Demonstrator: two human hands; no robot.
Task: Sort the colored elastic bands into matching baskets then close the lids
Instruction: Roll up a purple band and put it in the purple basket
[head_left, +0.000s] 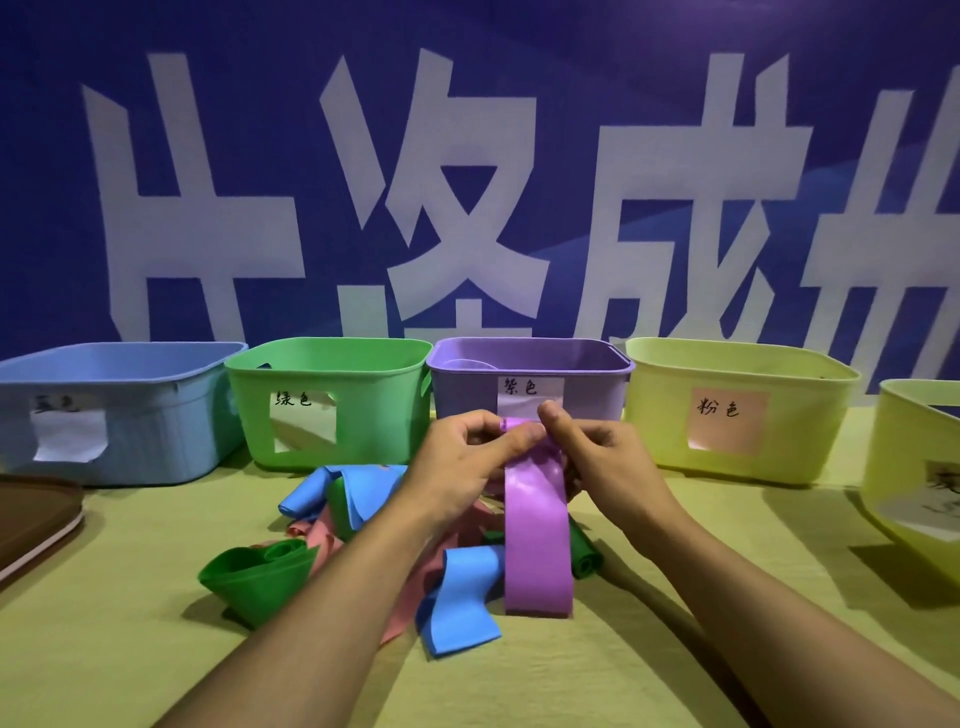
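A purple elastic band (537, 540) hangs as a long loop in front of the purple basket (467, 389). My left hand (467, 457) and my right hand (597, 457) both pinch its top end, thumbs close together. Beneath the hands lies a pile of bands on the table: a green band (254, 577) at the left, blue bands (457, 603) in front and behind, pink bands (322, 535) between them, and a rolled green band (587, 556) at the right. A blue basket (130, 364), a green basket (374, 395) and a yellow-green basket with a pink label (810, 415) stand in the same row.
Another yellow-green basket (904, 467) sits at the far right, cut by the frame edge. A brown lid (36, 519) lies at the left edge of the yellow-green tablecloth (130, 649). A blue banner with large white characters rises behind the baskets.
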